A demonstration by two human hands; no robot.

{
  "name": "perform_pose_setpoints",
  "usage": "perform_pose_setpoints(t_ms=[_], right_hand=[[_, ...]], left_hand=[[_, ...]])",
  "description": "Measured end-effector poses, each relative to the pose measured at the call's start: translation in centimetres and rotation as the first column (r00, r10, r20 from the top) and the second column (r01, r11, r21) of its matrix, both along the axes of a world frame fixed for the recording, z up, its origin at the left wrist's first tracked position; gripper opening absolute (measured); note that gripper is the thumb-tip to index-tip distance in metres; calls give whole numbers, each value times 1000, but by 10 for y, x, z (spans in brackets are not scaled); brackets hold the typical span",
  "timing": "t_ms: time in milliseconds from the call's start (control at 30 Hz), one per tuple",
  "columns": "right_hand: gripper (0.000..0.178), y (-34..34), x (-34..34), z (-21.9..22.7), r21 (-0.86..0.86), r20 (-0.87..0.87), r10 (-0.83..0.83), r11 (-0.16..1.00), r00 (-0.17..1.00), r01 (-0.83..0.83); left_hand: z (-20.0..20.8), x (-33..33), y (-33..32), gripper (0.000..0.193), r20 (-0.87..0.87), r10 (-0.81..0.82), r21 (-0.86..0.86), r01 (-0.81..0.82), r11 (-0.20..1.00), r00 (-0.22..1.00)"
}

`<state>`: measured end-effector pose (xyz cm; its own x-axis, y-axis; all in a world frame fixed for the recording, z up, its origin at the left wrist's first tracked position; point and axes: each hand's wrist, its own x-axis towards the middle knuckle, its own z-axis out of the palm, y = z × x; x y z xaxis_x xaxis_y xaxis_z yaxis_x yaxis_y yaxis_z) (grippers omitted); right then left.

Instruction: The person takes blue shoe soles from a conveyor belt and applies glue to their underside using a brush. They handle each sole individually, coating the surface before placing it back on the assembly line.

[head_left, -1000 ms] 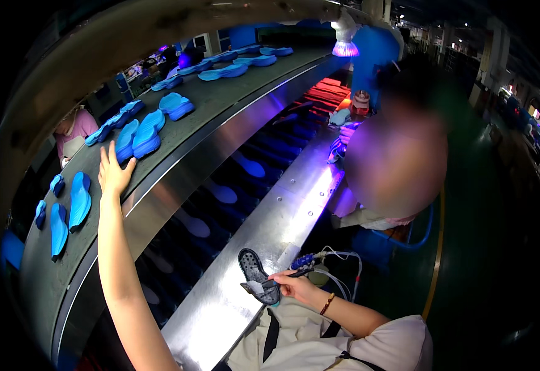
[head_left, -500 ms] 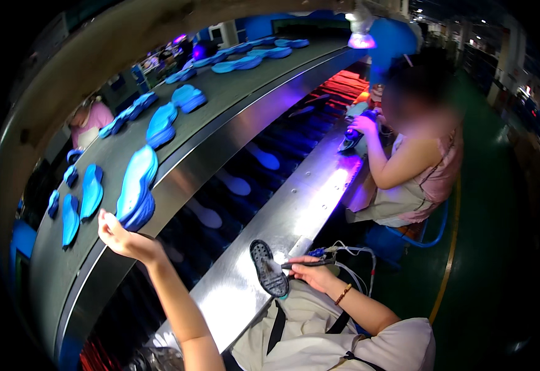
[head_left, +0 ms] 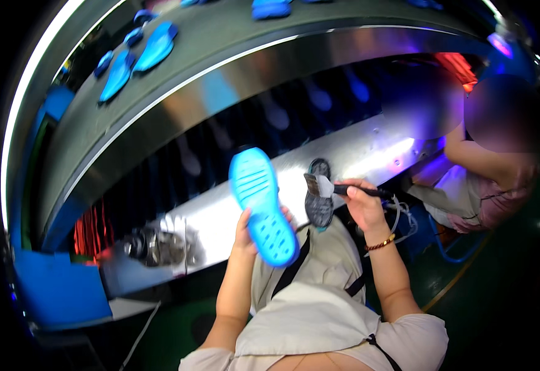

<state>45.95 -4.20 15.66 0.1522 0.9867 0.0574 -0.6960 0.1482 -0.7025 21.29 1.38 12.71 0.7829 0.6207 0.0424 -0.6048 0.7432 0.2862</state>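
My left hand (head_left: 243, 234) is closed around the lower half of a bright blue shoe sole (head_left: 259, 201), holding it tilted above the metal ledge, its grooved and holed face showing. To its right my right hand (head_left: 364, 205) grips the black handle of a flat brush (head_left: 344, 189), fingers wrapped around it. The brush head, with pale bristles and a dark metal band, is over the middle of a dark shoe sole (head_left: 320, 213). That sole lies at the ledge's near edge by my lap; whether the bristles touch it, I cannot tell.
Beyond the metal ledge (head_left: 214, 224), pale soles lie in a dark lower channel. Above it runs a dark conveyor belt (head_left: 208, 59) bearing several blue soles (head_left: 157, 46). A clear container (head_left: 159, 247) stands at left. A co-worker (head_left: 498, 179) sits at right; cables hang beside my right wrist.
My left hand has come from the belt to over the ledge, bringing the blue sole. My view has swung down and left. The right hand still holds the brush.
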Motion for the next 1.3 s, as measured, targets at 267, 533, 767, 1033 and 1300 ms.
perform_pose_setpoints(t_ms=[267,533,767,1033,1300], right_hand=[[18,45,-51,-7,-162,128,185,973,974,-164],[16,69,-72,18,-133,486,36,990,873,33],[19,36,-96,31,305,884,-275,952,378,-20],[15,4,-55,54,-97,896,293,862,332,-498],[18,27,-70,68,122,803,95,940,589,-318]], left_hand=[[15,19,-19,98,-124,162,-100,-174,980,979],[3,25,-22,87,-204,220,-34,-231,972,954],[-3,35,-12,77,-463,387,-51,-459,887,798],[12,-4,-6,92,-284,277,0,-289,957,918],[50,22,-21,79,-331,285,-133,-343,930,900]])
